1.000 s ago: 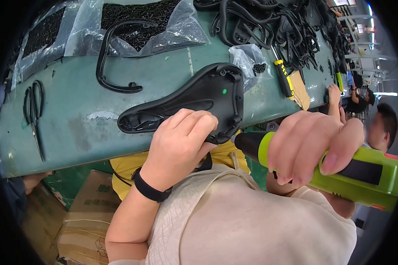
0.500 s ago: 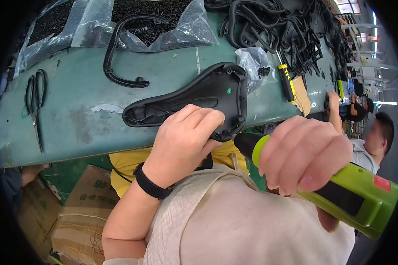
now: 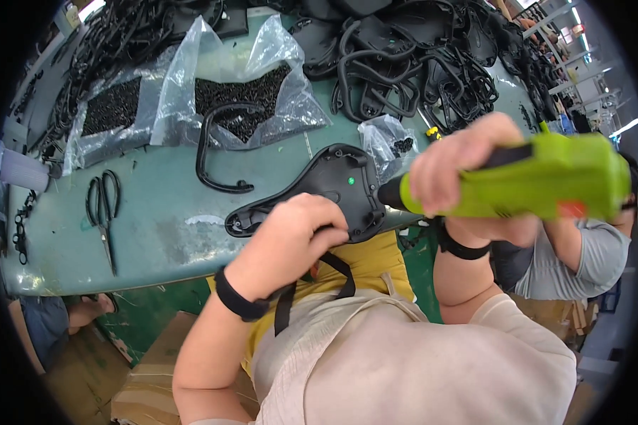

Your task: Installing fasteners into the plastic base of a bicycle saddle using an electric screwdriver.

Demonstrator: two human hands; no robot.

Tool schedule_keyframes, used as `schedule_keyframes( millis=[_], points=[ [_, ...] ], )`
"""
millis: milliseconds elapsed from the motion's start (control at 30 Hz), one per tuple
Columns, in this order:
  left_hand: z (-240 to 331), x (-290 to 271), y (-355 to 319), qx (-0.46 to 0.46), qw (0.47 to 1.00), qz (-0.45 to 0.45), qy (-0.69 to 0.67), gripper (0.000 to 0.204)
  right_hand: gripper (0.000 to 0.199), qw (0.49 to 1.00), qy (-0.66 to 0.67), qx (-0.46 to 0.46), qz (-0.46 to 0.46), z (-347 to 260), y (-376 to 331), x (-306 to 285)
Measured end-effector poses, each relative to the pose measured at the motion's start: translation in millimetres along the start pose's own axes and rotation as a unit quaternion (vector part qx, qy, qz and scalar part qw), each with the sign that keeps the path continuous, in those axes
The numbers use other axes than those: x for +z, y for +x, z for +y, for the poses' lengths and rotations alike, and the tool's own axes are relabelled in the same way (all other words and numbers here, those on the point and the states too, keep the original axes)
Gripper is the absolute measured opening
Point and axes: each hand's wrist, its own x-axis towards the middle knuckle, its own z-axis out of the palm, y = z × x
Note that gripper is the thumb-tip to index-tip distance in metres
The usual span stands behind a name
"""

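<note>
A black bicycle saddle (image 3: pixel 324 177) lies underside up at the near edge of the green table, its narrow nose pointing left and a small green sticker on it. My left hand (image 3: pixel 298 227) is closed on its near edge, fingers curled inward. In my right hand (image 3: pixel 446 166) is a lime-green electric screwdriver (image 3: pixel 553 184) with a black front end, held nearly level and smeared by motion. Its nose overlaps the saddle's wide right end; whether it touches cannot be seen. Beyond the saddle lies a curved black trim strip (image 3: pixel 203 152).
Clear plastic bags of small black screws (image 3: pixel 262 92) lie at the back. Black scissors (image 3: pixel 104 212) rest at left. A small clear bag (image 3: pixel 388 145) sits right of the saddle. Tangled black trim strips (image 3: pixel 376 64) are heaped behind. A co-worker in grey (image 3: pixel 581 262) is at right.
My right hand has swung the screwdriver up and away from the saddle's near right corner to beside its right end. My left hand stays on the saddle. The view has shifted.
</note>
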Motion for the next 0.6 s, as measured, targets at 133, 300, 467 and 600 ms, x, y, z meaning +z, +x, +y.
schedule_keyframes(
  millis=[133, 300, 467, 600],
  points=[
    [-12.0, -51.6, 52.6, -0.017, 0.976, 0.138, 0.167, 0.010, 0.063, 0.991, 0.062, 0.019, 0.121, 29.9, -12.1, 0.6],
    [-65.8, -105.5, 94.2, -0.076, 0.915, 0.157, 0.364, 0.011, 0.063, 0.987, 0.087, 0.021, 0.136, 32.3, -13.2, 4.2],
    [-66.9, -106.4, 113.3, -0.222, 0.899, 0.069, 0.370, 0.016, 0.064, 0.982, 0.108, 0.019, 0.152, 36.7, -18.3, -3.1],
    [-65.3, -107.6, 111.8, -0.216, 0.915, 0.137, 0.313, 0.014, 0.065, 0.980, 0.127, 0.000, 0.155, 38.4, -23.4, -4.4]
  ],
)
